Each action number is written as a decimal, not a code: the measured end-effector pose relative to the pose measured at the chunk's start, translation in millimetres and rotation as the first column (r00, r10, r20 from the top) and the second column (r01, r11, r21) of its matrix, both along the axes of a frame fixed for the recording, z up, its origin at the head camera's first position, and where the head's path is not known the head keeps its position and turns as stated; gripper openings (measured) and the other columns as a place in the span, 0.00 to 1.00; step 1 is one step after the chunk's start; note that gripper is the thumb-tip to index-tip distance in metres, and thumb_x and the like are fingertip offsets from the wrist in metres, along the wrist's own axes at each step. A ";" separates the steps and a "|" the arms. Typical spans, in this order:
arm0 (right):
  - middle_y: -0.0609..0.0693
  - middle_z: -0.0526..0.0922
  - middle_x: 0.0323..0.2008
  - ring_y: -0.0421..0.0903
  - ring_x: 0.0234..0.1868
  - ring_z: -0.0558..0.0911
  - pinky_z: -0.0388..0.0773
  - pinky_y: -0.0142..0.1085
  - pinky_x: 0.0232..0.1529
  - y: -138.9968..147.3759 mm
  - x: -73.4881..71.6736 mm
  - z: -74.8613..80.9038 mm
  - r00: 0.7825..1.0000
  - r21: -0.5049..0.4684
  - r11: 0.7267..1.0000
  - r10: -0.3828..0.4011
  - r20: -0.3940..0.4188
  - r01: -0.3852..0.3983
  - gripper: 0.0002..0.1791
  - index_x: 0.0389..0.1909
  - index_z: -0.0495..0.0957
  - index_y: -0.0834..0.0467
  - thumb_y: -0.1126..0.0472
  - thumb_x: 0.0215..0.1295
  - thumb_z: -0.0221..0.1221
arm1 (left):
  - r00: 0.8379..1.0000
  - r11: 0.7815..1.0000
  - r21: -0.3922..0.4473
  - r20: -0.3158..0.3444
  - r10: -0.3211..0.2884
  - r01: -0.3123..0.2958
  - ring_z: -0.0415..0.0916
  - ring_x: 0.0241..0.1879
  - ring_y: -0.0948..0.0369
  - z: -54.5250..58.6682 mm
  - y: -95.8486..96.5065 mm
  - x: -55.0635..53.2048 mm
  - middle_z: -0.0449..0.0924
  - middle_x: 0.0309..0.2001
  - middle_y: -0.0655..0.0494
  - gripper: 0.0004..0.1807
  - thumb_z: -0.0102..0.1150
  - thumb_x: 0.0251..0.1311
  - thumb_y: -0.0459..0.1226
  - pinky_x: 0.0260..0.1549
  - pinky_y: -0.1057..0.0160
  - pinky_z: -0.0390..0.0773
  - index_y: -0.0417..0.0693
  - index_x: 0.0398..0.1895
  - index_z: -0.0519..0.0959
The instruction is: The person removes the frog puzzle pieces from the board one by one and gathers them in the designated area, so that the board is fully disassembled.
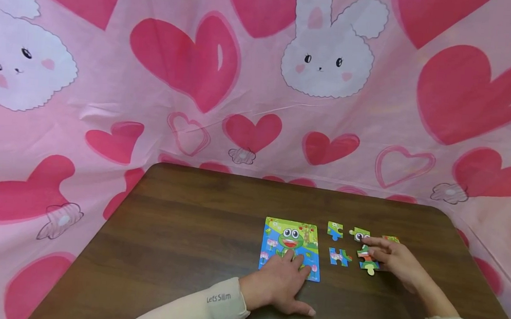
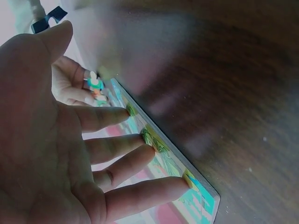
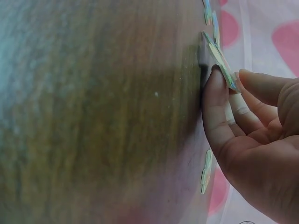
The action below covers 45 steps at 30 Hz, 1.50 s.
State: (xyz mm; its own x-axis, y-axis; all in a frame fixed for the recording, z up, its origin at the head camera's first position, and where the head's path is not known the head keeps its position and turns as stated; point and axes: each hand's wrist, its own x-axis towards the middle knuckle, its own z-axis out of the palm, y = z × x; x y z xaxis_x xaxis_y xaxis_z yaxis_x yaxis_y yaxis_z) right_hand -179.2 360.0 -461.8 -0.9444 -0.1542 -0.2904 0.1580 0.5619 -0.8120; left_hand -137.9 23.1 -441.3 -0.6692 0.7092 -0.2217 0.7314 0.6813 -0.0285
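Observation:
A square frog-picture puzzle board (image 1: pixel 291 238) lies on the table with my left hand (image 1: pixel 280 282) resting on its near part. The left wrist view shows the spread fingers of that hand reaching onto the board's printed face (image 2: pixel 198 198). My right hand (image 1: pixel 400 265) pinches a jigsaw piece (image 1: pixel 368 262) with part of the frog's red mouth on it. Seen from the right wrist, this piece (image 3: pixel 219 59) is tilted, its lower end between thumb and fingers. Just beyond that hand sits a piece with the frog's eyes (image 1: pixel 359 232).
Between board and right hand lie a green-and-blue corner piece (image 1: pixel 334 230) and a pink-flower piece (image 1: pixel 339 257). Another piece (image 1: pixel 391 238) shows partly behind the right hand. The brown wooden table (image 1: pixel 180 233) meets a pink heart-print cloth (image 1: pixel 259 96) at the back.

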 end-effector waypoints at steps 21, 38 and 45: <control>0.68 0.80 0.59 0.48 0.43 0.88 0.85 0.36 0.36 -7.1 7.6 9.6 0.997 0.194 0.981 -0.019 -0.073 0.033 0.29 0.67 0.72 0.65 0.46 0.80 0.48 | 1.000 1.000 0.010 0.024 0.005 -0.005 0.66 0.66 0.58 -1.9 -0.5 -0.5 0.67 0.72 0.59 0.49 0.43 0.54 0.80 0.41 0.62 0.75 0.64 0.73 0.67; 0.67 0.82 0.54 0.46 0.45 0.87 0.86 0.37 0.38 0.8 7.6 19.1 0.994 0.169 0.984 -0.039 -0.102 0.056 0.27 0.64 0.73 0.68 0.50 0.81 0.47 | 0.999 1.000 0.015 0.036 0.010 -0.011 0.66 0.68 0.57 0.1 -0.4 -1.5 0.67 0.72 0.58 0.49 0.44 0.54 0.80 0.42 0.61 0.76 0.64 0.73 0.66; 0.65 0.84 0.54 0.42 0.43 0.87 0.85 0.34 0.40 -7.6 5.4 20.0 0.993 0.157 0.987 -0.020 -0.120 0.039 0.26 0.65 0.73 0.68 0.51 0.81 0.49 | 1.000 1.000 0.008 0.014 0.013 -0.013 0.67 0.65 0.57 -0.9 -0.7 0.6 0.68 0.71 0.59 0.49 0.45 0.54 0.79 0.43 0.61 0.76 0.63 0.73 0.67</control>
State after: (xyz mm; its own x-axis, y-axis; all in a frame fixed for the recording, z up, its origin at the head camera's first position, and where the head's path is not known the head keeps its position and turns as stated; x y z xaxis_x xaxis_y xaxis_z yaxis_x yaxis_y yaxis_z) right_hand -173.7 352.4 -441.8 -0.9769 -0.0864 -0.1956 0.0853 0.6815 -0.7268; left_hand -137.3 22.5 -442.2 -0.6754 0.7023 -0.2251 0.7228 0.6910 -0.0129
